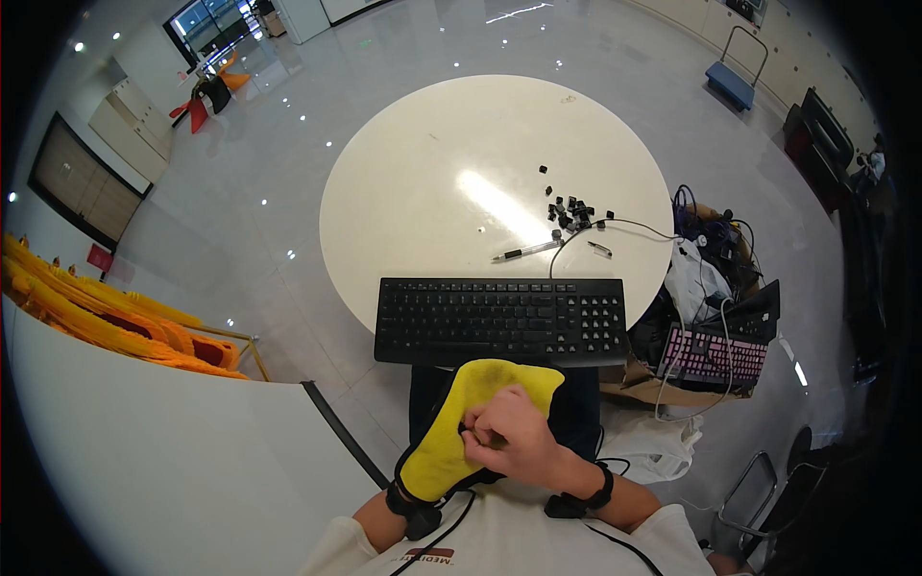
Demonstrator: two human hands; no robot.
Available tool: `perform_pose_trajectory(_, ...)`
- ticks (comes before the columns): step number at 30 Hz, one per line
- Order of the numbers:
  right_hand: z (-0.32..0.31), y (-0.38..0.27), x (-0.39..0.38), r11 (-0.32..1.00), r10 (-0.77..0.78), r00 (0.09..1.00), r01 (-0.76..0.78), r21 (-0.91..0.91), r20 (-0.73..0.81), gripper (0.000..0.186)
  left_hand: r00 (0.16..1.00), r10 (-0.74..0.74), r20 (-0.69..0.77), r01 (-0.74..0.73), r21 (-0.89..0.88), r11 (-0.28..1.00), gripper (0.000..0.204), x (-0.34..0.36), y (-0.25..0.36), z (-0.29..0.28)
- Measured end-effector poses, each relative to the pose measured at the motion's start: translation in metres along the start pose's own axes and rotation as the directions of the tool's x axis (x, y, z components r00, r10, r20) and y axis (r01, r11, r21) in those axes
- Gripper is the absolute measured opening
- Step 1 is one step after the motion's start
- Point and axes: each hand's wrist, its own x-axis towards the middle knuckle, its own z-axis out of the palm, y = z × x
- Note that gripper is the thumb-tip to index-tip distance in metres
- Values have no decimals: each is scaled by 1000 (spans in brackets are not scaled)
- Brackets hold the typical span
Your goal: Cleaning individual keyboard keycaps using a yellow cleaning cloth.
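A yellow cloth [495, 379] with a dark border drapes over my left hand, whose fingers are hidden beneath it; only the wrist and forearm show. Above the cloth, my right hand [514, 430] is closed in a pinch. A small black keycap [464, 428], mostly covered by the fingers, peeks out at its fingertips against the cloth. Just beyond both hands, a black keyboard [461, 322] lies along the table's near edge. Its number pad at the right has bare key stems where caps are off. Loose black keycaps [573, 211] lie in a pile behind it.
The round white table [413, 173] also carries a pen [526, 252] and its cap [599, 250]. The keyboard's cable runs off to the right. At that side stands a cardboard box [634, 384] with cables and a pink-keyed keyboard [715, 357]. A white surface [173, 451] borders my left.
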Motion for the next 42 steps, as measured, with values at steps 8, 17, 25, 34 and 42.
perform_pose_trajectory(8,-11,-4,6,997,-38,999,37,-63,-11,31,1000,-17,4,17,-159,987,53,0,-5,-3)
perform_pose_trajectory(17,-8,2,-1,998,56,995,-55,8,-77,27,999,-28,19,33,-356,934,55,3,-1,0)
perform_pose_trajectory(25,-10,6,0,999,2,999,-4,-44,-53,23,991,-132,13,113,-607,787,58,11,-8,-7)
perform_pose_trajectory(34,-26,13,10,950,-216,967,240,-198,135,26,998,-53,-15,46,-314,948,60,2,-15,-10)
perform_pose_trajectory(42,-40,14,18,883,-315,899,395,-255,303,27,983,174,66,-162,-156,974,62,3,-37,-10)
